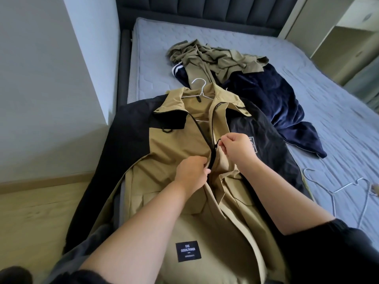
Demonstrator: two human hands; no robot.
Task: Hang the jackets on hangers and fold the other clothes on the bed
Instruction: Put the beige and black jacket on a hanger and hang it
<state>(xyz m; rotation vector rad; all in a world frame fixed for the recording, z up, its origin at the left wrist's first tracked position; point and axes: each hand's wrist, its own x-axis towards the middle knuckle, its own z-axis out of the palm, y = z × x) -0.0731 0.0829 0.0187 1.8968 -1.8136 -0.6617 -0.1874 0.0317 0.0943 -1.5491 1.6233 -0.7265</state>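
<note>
A tan and black jacket [176, 144] lies face up at the near left corner of the bed [332, 111], with a white hanger [200, 87] inside its collar. My left hand [191, 173] grips the jacket's front edge beside the black zipper line. My right hand [235, 146] pinches the black zipper pull cord [217, 142] partway up the front. Farther up the bed lie a crumpled olive garment [213, 56] and a navy velvet garment [272, 99].
Spare white wire hangers [348, 187] lie on the mattress at the right. A dark padded headboard [205, 9] stands at the far end. A pale wall [51, 78] and wood floor [41, 212] lie left; pale shelves [352, 37] stand at the right.
</note>
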